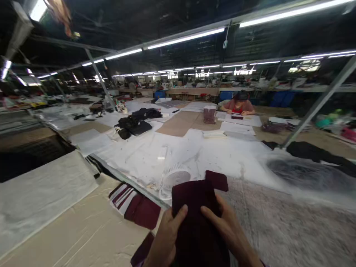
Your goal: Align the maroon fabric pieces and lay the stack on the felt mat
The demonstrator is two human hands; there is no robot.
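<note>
Both my hands hold up a dark maroon fabric piece (198, 222) with a curved top edge. My left hand (167, 235) grips its left side, thumb pressed on the front. On the right side, my right hand (226, 226) has its thumb over the front and fingers behind. A small maroon fabric piece (217, 180) lies on the table just beyond. To the left, a fanned stack of maroon and white pieces (139, 205) rests on a cream cloth surface (83, 230). Another maroon piece (143, 250) is partly hidden by my left forearm.
A white fan (175, 178) stands just beyond the held fabric. Black cloth (136, 122) lies farther left on the white table (189, 152). A stacked maroon bundle (209, 115) is near a seated person (239, 105). A slanted metal post (317, 104) rises at right.
</note>
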